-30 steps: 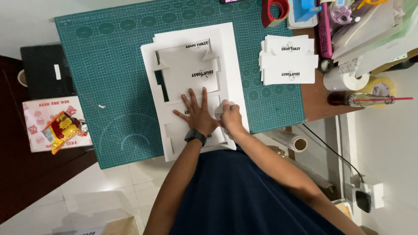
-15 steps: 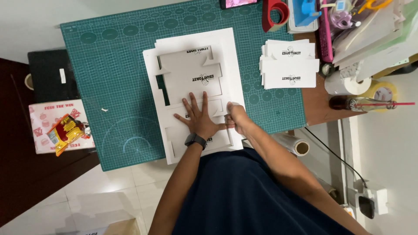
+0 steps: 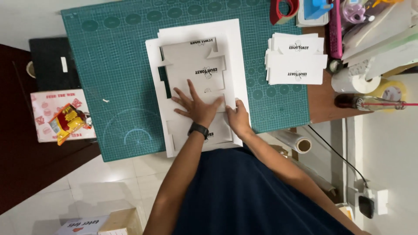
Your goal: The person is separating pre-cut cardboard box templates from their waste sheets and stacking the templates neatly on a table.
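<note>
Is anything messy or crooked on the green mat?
A little. The white sheets under the flat box cutout are stacked unevenly, their edges not lined up. A tiny white scrap lies loose on the green cutting mat. The left hand lies flat on the cutout; the right hand rests at its edge.

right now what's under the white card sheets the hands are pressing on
The green cutting mat lies under the white card sheets, showing all round them. The left hand and right hand cover part of the sheets.
</note>
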